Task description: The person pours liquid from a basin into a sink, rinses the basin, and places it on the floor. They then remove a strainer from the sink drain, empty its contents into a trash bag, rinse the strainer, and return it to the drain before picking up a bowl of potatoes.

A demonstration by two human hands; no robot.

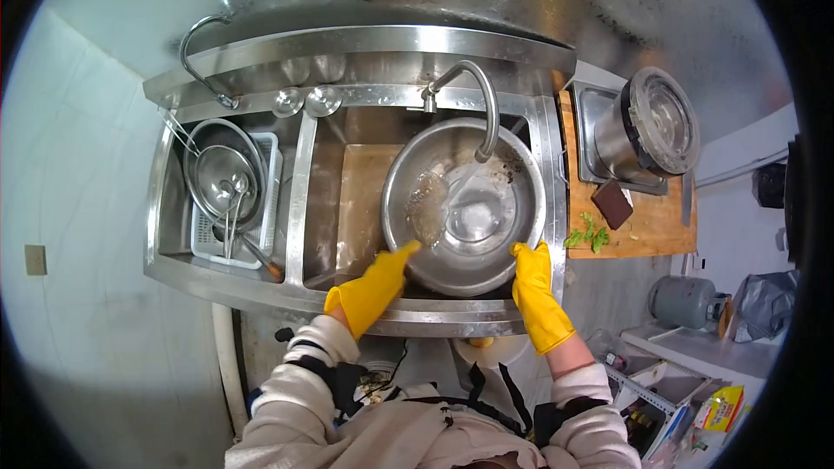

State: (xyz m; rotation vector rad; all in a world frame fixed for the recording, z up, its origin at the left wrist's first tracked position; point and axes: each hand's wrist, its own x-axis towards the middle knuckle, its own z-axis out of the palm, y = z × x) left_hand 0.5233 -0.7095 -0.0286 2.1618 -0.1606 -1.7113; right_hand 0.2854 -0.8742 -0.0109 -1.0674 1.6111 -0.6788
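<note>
A large round steel basin [417, 269] sits in the right sink compartment under the curved faucet [491, 113]. Water runs from the spout into it, and brownish, bubbly water with small dark bits shows inside. Both my hands wear yellow rubber gloves. My left hand [373, 285] is at the basin's lower left, its fingertips hooked over the rim and slightly blurred. On the lower right, my right hand [539, 295] grips the rim, thumb on the inner side; its other fingers are partly hidden.
The left sink compartment holds a white plastic basket [271, 200] with a steel bowl, strainer [221, 178] and utensils. Two small metal cups [323, 101] stand on the back ledge. To the right, a wooden board [643, 243] bears a lidded steel pot [621, 135], a dark brown block [612, 204] and green leaves [591, 234].
</note>
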